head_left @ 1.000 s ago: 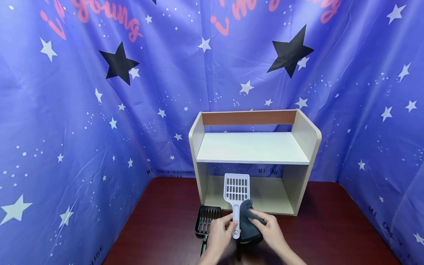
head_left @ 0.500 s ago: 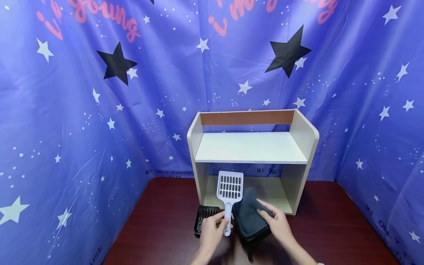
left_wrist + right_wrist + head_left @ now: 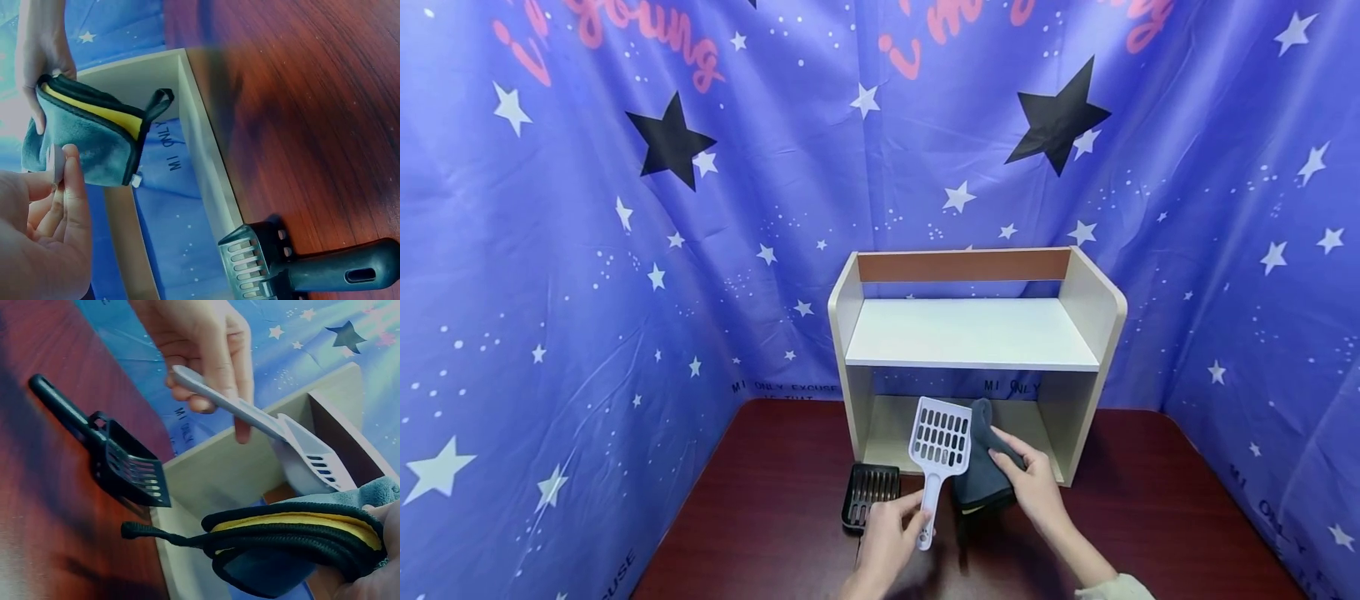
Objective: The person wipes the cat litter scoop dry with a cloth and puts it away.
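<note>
My left hand [image 3: 889,533] pinches the handle of a white slotted litter scoop [image 3: 940,437], its head pointing up and leaning right. In the right wrist view the white litter scoop [image 3: 269,425] runs from the left hand [image 3: 203,344] toward the cloth. My right hand [image 3: 1033,483] grips a folded dark grey cleaning cloth [image 3: 983,467] at its right side. The cloth [image 3: 94,140] shows a yellow inner face, black edging and a hanging loop in the left wrist view. In the head view its left edge meets the scoop's head.
A black litter scoop [image 3: 871,492] lies on the dark red table [image 3: 760,500], left of my hands. Behind them stands a small two-tier shelf [image 3: 973,333] with pale side panels. Blue star-patterned curtains [image 3: 790,167] hang around the table.
The cloth has shifted up and right from beside the white scoop's handle to beside its head. The white scoop has swung from nearly upright to leaning right. The black scoop stays put.
</note>
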The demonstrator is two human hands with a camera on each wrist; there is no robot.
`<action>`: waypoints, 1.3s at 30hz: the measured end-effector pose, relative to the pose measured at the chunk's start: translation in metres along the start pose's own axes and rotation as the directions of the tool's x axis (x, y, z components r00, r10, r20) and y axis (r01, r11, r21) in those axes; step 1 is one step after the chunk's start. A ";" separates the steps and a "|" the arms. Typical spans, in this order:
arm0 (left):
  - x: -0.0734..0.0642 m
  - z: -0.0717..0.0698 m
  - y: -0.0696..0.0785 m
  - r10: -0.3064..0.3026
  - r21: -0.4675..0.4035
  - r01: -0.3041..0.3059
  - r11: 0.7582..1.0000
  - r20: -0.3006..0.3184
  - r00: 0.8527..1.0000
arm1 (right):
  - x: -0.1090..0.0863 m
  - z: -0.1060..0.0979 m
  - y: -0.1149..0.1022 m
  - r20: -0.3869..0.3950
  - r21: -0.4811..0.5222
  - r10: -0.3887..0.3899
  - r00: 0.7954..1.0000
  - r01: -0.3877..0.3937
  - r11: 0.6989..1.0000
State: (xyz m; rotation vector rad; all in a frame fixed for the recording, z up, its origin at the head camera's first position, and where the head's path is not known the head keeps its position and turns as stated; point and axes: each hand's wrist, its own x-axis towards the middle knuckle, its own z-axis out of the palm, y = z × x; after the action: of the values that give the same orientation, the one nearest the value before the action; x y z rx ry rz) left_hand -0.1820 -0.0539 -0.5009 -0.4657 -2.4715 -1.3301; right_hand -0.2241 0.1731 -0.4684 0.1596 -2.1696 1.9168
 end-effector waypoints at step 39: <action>0.013 -0.002 0.011 -0.053 0.167 0.055 0.985 -0.015 0.998 | -0.035 0.017 0.021 0.206 -0.198 -0.268 0.941 0.308 0.930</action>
State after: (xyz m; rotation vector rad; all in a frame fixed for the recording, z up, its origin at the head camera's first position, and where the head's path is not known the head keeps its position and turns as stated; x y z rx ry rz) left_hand -0.1891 -0.0479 -0.4866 -0.3537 -2.5763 -1.1286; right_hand -0.1971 0.1563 -0.4990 0.5921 -2.3039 1.5306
